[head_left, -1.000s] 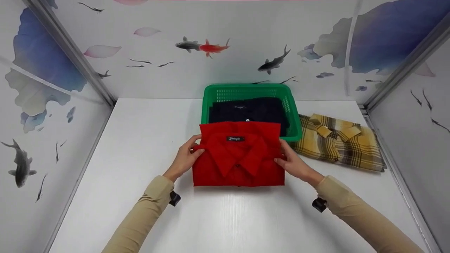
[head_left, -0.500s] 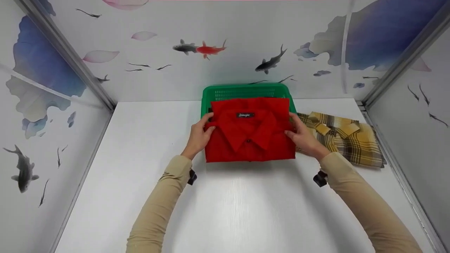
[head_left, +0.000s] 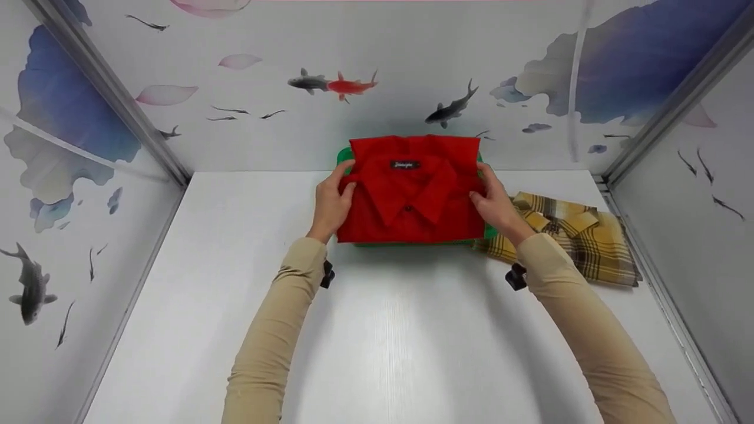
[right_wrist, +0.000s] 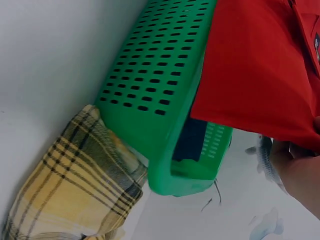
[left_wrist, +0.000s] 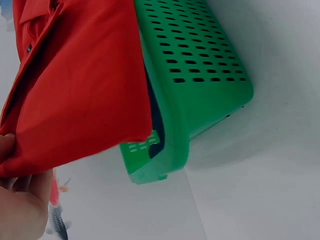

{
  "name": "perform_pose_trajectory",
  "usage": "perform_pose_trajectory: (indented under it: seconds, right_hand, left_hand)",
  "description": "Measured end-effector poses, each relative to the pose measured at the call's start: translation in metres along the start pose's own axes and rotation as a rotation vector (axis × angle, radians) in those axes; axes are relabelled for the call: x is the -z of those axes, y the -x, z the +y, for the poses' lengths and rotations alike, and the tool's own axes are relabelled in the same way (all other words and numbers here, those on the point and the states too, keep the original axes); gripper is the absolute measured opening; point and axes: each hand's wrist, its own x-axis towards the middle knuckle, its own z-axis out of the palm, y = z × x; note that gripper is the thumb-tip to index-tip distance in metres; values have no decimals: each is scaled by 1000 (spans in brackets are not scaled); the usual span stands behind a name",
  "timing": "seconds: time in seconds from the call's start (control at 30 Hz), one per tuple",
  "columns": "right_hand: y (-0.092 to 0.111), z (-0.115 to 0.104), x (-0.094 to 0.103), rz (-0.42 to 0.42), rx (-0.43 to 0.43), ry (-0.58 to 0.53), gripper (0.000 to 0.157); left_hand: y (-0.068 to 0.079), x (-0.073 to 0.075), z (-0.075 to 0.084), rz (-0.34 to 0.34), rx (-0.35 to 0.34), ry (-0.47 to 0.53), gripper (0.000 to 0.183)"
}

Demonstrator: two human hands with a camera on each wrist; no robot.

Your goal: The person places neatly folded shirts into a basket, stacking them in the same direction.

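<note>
A folded red shirt (head_left: 406,194), collar and black label facing up, is held level over the green plastic basket (head_left: 349,154). My left hand (head_left: 333,203) pinches its left side, thumb on top and fingers beneath. On the opposite side my right hand (head_left: 498,203) grips it the same way. In both wrist views the shirt hangs above the basket's rim, apart from it at the near corners. A dark navy garment (right_wrist: 190,140) shows inside the basket in the right wrist view; the red shirt hides most of the basket's inside.
A folded yellow plaid shirt (head_left: 580,238) lies on the white table (head_left: 389,330), right of the basket and touching or very near it. Behind the basket rises a wall (head_left: 259,135) printed with fish; side walls (head_left: 677,235) bound the table.
Both hands have carried the red shirt away from me, from in front of the basket to over it. The navy garment has gone out of sight in the head view.
</note>
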Motion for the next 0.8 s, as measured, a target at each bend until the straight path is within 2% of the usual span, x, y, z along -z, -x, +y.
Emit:
perform_pose_trajectory:
  seconds: [0.13, 0.33, 0.63, 0.8]
  right_hand:
    - [-12, 3, 0, 35, 22, -63, 56]
    - [-24, 33, 1, 73, 50, -141, 57]
    - [-16, 56, -3, 25, 18, -96, 61]
    - [-13, 58, 1, 40, 37, -1, 65]
  left_hand:
    - [-7, -1, 3, 55, -20, 7, 39]
    - [-7, -11, -1, 84, -21, -10, 35]
    - [1, -22, -11, 34, 37, -84, 37]
    - [5, -22, -16, 4, 144, -113, 56]
